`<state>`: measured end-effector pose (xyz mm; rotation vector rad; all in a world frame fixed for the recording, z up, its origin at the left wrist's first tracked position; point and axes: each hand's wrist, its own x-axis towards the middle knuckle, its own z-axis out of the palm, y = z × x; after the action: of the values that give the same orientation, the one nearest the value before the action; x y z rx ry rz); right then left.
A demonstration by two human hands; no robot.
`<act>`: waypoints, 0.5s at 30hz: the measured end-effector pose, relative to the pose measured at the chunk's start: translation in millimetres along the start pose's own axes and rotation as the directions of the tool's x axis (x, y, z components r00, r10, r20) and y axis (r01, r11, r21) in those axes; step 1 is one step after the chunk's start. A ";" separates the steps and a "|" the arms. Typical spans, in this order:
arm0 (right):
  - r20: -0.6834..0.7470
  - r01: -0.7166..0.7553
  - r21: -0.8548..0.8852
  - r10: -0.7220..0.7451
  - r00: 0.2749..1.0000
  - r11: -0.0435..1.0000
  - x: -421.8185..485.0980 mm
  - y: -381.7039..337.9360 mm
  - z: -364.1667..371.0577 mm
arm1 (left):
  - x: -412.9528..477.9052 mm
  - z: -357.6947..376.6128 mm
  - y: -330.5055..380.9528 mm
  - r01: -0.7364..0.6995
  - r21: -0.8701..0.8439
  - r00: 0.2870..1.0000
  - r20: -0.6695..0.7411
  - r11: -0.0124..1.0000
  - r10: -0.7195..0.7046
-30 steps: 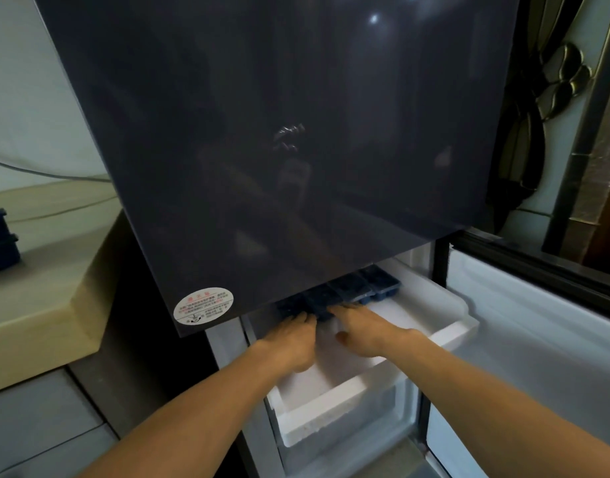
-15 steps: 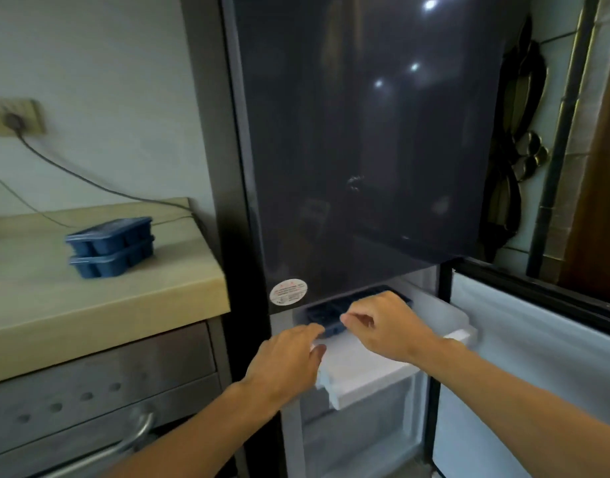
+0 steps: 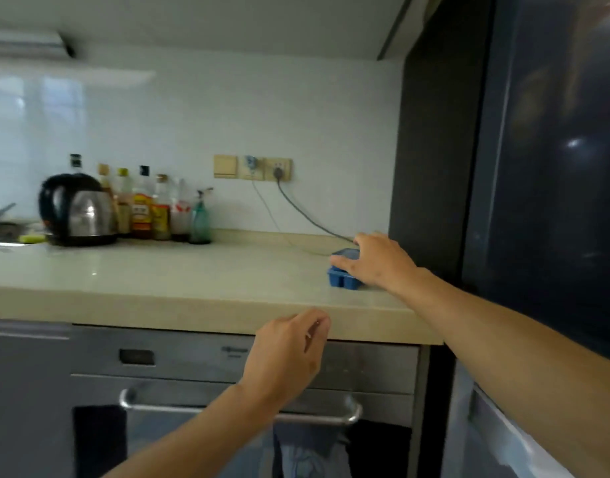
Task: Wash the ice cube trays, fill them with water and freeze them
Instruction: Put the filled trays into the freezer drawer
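**Head view**

- Countertop [image 3: 179, 288]: pale stone, running from the left edge of the frame to the dark refrigerator [image 3: 552, 174] on the right.
- Ice cube trays [image 3: 343, 282]: blue, standing on the countertop at its right end, near the refrigerator's side panel. Square compartments show along the near side. The upper part is largely covered by a hand, so the number of trays is not certain.
- Right hand [image 3: 377, 262]: reaches across from the right and lies over the top of the ice cube trays. The thumb points left along the upper near edge and the fingers curve over the far side. Whether it actually grips the trays or only rests on them cannot be told.
- Left hand [image 3: 289, 357]: raised in front of the countertop's front edge, fingers loosely curled, holding nothing and touching nothing.
- Kettle [image 3: 79, 210]: steel body, black top and base, at the back left of the countertop.
- Bottles [image 3: 151, 208]: a row of condiment bottles just right of the kettle, against the white wall.
- Wall sockets [image 3: 251, 167]: a beige row above the countertop. A grey cable [image 3: 307, 215] runs from one socket down towards the trays.
- Oven [image 3: 200, 367]: steel-fronted, below the countertop, with a bar handle [image 3: 165, 407]. A dark cloth [image 3: 100, 439] and a bluish towel [image 3: 310, 450] hang from the handle.
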<state>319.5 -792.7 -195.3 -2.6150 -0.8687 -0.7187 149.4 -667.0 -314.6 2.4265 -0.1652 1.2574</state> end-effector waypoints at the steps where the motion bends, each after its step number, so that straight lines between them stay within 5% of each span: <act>1: 0.027 -0.021 -0.037 0.022 0.999 0.999 9.3 -6.6 9.4 | -5.1 -9.8 -5.7 -0.005 0.019 1.000 -0.010 1.000 0.005; 7: -0.015 -0.109 -0.101 0.108 0.994 0.989 31.2 -12.4 44.5 | -22.4 -45.5 -31.5 -0.033 0.107 0.999 -0.023 0.994 0.035; 15: -0.125 -0.116 0.197 0.142 0.982 0.974 1.8 21.4 20.5 | 26.5 -23.9 -17.7 -0.007 0.126 0.998 -0.059 0.992 0.015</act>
<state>341.6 -799.9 -213.8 -2.3968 -0.6839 -0.7343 151.8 -639.2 -286.2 2.4931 -0.0849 1.3818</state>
